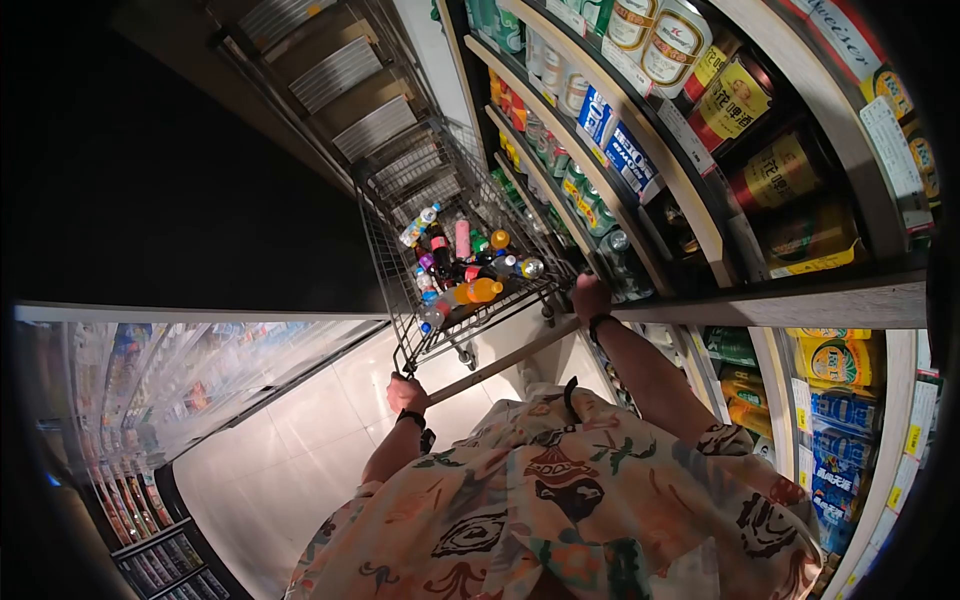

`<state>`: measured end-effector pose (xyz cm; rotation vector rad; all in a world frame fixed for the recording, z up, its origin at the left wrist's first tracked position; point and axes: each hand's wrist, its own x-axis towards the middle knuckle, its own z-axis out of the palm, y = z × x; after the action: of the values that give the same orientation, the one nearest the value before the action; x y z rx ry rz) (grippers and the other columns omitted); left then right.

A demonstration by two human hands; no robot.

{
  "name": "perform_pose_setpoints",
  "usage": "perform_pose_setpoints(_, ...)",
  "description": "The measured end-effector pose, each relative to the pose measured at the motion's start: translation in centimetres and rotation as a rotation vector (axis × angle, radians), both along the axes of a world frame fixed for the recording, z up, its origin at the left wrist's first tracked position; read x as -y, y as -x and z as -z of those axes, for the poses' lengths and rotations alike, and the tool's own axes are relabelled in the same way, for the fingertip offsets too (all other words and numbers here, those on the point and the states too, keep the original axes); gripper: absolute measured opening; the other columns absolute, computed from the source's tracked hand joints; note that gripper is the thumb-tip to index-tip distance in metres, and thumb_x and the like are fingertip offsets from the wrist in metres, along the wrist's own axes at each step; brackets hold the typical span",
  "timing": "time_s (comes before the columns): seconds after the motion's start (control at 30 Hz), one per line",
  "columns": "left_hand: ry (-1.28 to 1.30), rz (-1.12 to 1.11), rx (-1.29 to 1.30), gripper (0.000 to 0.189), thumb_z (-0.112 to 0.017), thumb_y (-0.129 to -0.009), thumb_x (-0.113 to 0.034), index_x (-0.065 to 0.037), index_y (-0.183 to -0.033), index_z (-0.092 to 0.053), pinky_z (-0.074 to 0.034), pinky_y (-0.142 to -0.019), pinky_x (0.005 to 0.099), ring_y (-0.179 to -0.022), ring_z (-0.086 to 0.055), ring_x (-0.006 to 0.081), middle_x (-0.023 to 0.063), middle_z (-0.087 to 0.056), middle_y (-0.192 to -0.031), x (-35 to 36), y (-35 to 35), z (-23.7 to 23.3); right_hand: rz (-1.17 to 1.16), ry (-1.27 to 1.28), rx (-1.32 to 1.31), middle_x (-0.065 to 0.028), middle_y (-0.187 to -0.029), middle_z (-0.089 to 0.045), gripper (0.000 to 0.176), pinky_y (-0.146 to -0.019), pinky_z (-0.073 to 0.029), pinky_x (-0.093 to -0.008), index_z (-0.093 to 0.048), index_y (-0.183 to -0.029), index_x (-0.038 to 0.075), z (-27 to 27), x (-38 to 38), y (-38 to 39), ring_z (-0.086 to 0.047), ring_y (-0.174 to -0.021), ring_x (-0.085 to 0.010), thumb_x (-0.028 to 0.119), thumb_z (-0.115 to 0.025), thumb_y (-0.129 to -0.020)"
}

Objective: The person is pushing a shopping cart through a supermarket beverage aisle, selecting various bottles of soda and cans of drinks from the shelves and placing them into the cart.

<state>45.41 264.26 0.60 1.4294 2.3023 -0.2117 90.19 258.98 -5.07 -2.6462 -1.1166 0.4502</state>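
Note:
A wire shopping cart (pixel 385 255) stands in front of me, with its handlebar (pixel 500 362) running between my hands. My left hand (pixel 407 392) is closed around the bar's left end. At the right end, beside the drink shelves, my right hand (pixel 592 297) is closed on the same bar. Several bottles lie loose in the basket, among them an orange drink bottle (pixel 480 291), a pink bottle (pixel 462 238) and a dark cola bottle (pixel 440 245). Some bottles are partly covered by others.
Shelves of canned and bottled drinks (pixel 730 105) rise close along the right side. A glass-fronted cooler (pixel 220 365) lines the left. Beyond the cart stands a metal stepladder (pixel 345 75). Pale floor tiles (pixel 290 430) show between cooler and cart.

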Motion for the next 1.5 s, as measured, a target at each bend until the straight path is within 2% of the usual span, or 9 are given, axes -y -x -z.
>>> perform_pose_setpoints(0.27,0.004,-0.013,0.018,0.02,-0.062,-0.089,-0.017,-0.005,-0.103,-0.067,-0.056,-0.082,0.0494,-0.096,-0.07,0.0399,0.0203,-0.073,-0.101,-0.2,-0.2,0.2,0.081,-0.097,0.003,-0.0211,-0.082,-0.069,0.025,-0.071,-0.056,-0.0519,-0.066,-0.08,0.002,0.3,-0.4,-0.1,-0.069,-0.082,-0.0429,0.017,-0.051,-0.093)
perform_pose_setpoints(0.33,0.017,-0.01,0.007,0.021,-0.061,-0.09,-0.021,-0.006,-0.103,-0.068,-0.055,-0.083,0.0492,-0.099,-0.07,0.04,0.0201,-0.073,-0.103,-0.1,0.1,0.6,0.087,-0.039,-0.113,-0.0199,-0.101,-0.071,0.029,-0.084,-0.054,-0.0547,-0.07,-0.093,0.005,-2.1,-0.3,0.1,-0.068,-0.099,-0.0419,0.026,-0.05,-0.096)
perform_pose_setpoints(0.43,0.005,0.002,0.015,0.022,-0.062,-0.089,-0.021,-0.005,-0.103,-0.068,-0.055,-0.083,0.0488,-0.098,-0.07,0.0402,0.0207,-0.073,-0.102,0.1,0.0,0.4,0.089,-0.049,-0.109,-0.0184,-0.106,-0.07,0.028,-0.087,-0.053,-0.0549,-0.068,-0.097,0.006,1.1,0.0,-0.4,-0.066,-0.104,-0.0414,0.026,-0.048,-0.097)
perform_pose_setpoints(0.57,-0.015,0.03,0.044,0.022,-0.062,-0.089,-0.021,-0.004,-0.102,-0.068,-0.055,-0.083,0.0486,-0.097,-0.07,0.0407,0.0217,-0.073,-0.101,0.2,0.3,0.6,-0.087,0.038,0.033,-0.0179,-0.106,-0.07,0.032,-0.089,-0.051,-0.0548,-0.068,-0.099,0.007,-1.1,0.6,0.1,-0.064,-0.105,-0.0418,0.028,-0.044,-0.1)
perform_pose_setpoints(0.67,-0.032,0.071,0.055,0.022,-0.062,-0.088,-0.02,-0.003,-0.101,-0.068,-0.055,-0.082,0.0489,-0.096,-0.07,0.0417,0.0226,-0.073,-0.1,0.6,0.7,0.8,-0.007,-0.015,0.021,-0.0175,-0.101,-0.07,0.02,-0.092,-0.05,-0.0507,-0.069,-0.091,0.006,-1.4,0.9,0.5,-0.065,-0.101,-0.0415,0.016,-0.052,-0.092)
perform_pose_setpoints(0.73,-0.037,0.082,0.04,0.02,-0.065,-0.085,-0.017,-0.004,-0.1,-0.066,-0.056,-0.079,0.0498,-0.092,-0.07,0.0412,0.0207,-0.073,-0.098,0.9,0.9,1.0,-0.005,0.012,-0.03,-0.0178,-0.104,-0.07,0.02,-0.091,-0.051,-0.0503,-0.069,-0.092,0.005,1.6,1.0,0.0,-0.065,-0.102,-0.0397,0.016,-0.052,-0.092)
perform_pose_setpoints(0.97,-0.04,0.04,0.039,0.02,-0.063,-0.087,-0.02,-0.004,-0.099,-0.068,-0.056,-0.08,0.0499,-0.094,-0.071,0.0415,0.0215,-0.073,-0.098,2.2,0.8,0.7,-0.097,0.089,0.012,-0.0191,-0.102,-0.069,0.027,-0.089,-0.052,-0.0532,-0.067,-0.094,0.006,-1.5,2.3,0.4,-0.066,-0.101,-0.0405,0.02,-0.044,-0.098)
perform_pose_setpoints(1.27,-0.054,0.071,-0.001,0.018,-0.064,-0.086,-0.018,-0.006,-0.1,-0.064,-0.057,-0.076,0.0504,-0.089,-0.071,0.0399,0.0191,-0.073,-0.094,4.1,4.0,1.8,-0.143,0.189,-0.003,-0.0157,-0.095,-0.072,0.014,-0.074,-0.058,-0.0475,-0.067,-0.096,0.006,-3.5,4.9,3.1,-0.072,-0.085,-0.0373,0.013,-0.056,-0.091)
perform_pose_setpoints(1.5,-0.063,0.109,0.034,0.018,-0.064,-0.084,-0.015,-0.006,-0.099,-0.064,-0.056,-0.077,0.051,-0.088,-0.071,0.0405,0.0195,-0.073,-0.092,7.5,5.6,1.1,-0.129,0.232,0.044,-0.0195,-0.089,-0.07,0.024,-0.073,-0.057,-0.0484,-0.059,-0.106,0.001,-3.2,10.0,5.3,-0.071,-0.085,-0.036,0.024,-0.057,-0.099)
